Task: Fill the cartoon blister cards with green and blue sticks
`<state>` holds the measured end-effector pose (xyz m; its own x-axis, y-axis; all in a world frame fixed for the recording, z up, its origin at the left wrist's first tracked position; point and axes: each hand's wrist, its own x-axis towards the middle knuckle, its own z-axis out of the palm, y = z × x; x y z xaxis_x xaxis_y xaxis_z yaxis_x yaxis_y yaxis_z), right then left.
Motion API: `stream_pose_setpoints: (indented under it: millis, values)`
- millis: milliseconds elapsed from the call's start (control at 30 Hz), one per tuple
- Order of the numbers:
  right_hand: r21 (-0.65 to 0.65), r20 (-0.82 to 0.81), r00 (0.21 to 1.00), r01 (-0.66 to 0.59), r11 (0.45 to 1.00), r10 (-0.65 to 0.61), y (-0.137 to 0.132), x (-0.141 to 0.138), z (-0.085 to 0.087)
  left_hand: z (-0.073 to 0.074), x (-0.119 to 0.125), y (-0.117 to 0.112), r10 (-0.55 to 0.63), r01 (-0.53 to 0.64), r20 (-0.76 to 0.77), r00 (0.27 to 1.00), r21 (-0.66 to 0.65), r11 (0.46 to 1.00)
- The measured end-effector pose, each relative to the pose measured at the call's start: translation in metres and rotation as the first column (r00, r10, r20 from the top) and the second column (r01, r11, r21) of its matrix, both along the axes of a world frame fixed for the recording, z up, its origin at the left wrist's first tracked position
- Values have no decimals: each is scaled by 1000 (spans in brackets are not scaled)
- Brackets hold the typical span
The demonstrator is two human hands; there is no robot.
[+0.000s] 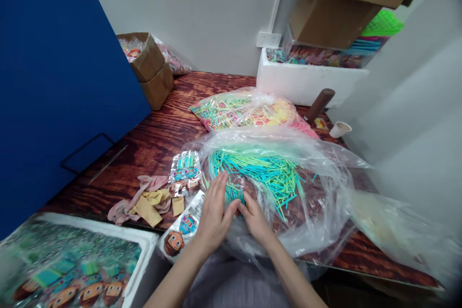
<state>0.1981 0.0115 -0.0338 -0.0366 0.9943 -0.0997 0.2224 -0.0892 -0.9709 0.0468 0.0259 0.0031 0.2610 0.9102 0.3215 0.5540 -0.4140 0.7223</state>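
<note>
A loose heap of thin blue and green plastic sticks (267,171) lies in an opened clear plastic bag (317,202) in front of me. At the near-left edge of the heap, my left hand (215,211) has its long fingers straight and together, with the thumb toward the right hand. My right hand (257,219) is curled opposite it, thumbs nearly touching. Between them is a small bunch of sticks (234,193), partly hidden by the fingers. A printed packet with a cartoon face (180,228) lies by my left wrist; a silver packet (185,171) with sticks is beyond it.
Pink and yellow finger cots or cloth scraps (147,202) lie on the left. A foam box of packets (140,250) stands front left. Behind are another bag of coloured sticks (245,110), a white foam box (306,79), a brown cylinder (320,105) and a paper cup (340,130).
</note>
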Motion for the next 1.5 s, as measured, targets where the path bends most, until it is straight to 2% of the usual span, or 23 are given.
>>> stream_pose_setpoints:
  millis: [133, 233, 300, 400, 467, 533, 667, 767, 833, 900, 967, 1067, 1133, 1233, 1400, 1500]
  values:
    - [59, -38, 999, -36, 998, 39, 0, 1, -3, -11, 20, 4, -170, 167, -85, 982, -45, 985]
    - [54, -106, 992, -66, 996, 72, 1, 3, 1, -10, 24, 4, -203, 195, -96, 974, -88, 977]
    - [54, -118, 992, -29, 998, 35, 2, 7, 6, -5, 17, 3, -147, 142, -64, 987, -79, 987]
    - [76, -106, 993, 51, 996, -43, 2, 14, 13, 2, -7, 2, -44, 42, -50, 998, -53, 998]
    - [82, -68, 997, 50, 995, -44, 0, 18, 14, 0, -30, 0, 21, -24, -80, 997, -32, 999]
    - [74, 6, 999, 36, 997, -37, -4, 20, 11, -8, -53, -5, 138, -139, -124, 983, -1, 990]
    - [90, 110, 992, 54, 994, -64, -9, 18, 2, -30, -78, -22, 394, -383, -258, 882, 94, 919]
    - [101, 107, 992, 61, 993, -71, -10, 17, -1, -42, -77, -33, 452, -446, -379, 808, 109, 888]
    - [104, 115, 991, 53, 993, -65, -10, 17, -3, -46, -78, -35, 462, -454, -405, 789, 123, 882]
    - [120, 128, 990, 48, 992, -63, -9, 18, -8, -46, -88, -30, 493, -467, -370, 787, 164, 869]
    - [139, 133, 989, 44, 989, -62, -9, 18, -13, -44, -111, -20, 560, -518, -331, 759, 213, 828]
    - [142, 130, 990, 40, 989, -59, -9, 19, -19, -41, -157, 3, 670, -632, -403, 623, 245, 735]
    - [136, 125, 991, 38, 990, -56, -9, 19, -21, -42, -184, 19, 687, -678, -481, 545, 229, 699]
    - [132, 123, 991, 35, 991, -51, -10, 19, -21, -48, -205, 36, 651, -688, -551, 523, 179, 704]
    - [129, 125, 990, 45, 991, -61, -11, 19, -22, -58, -195, 40, 599, -644, -592, 539, 168, 746]
    - [141, 122, 990, 53, 989, -70, -10, 18, -23, -58, -188, 36, 599, -645, -612, 516, 183, 742]
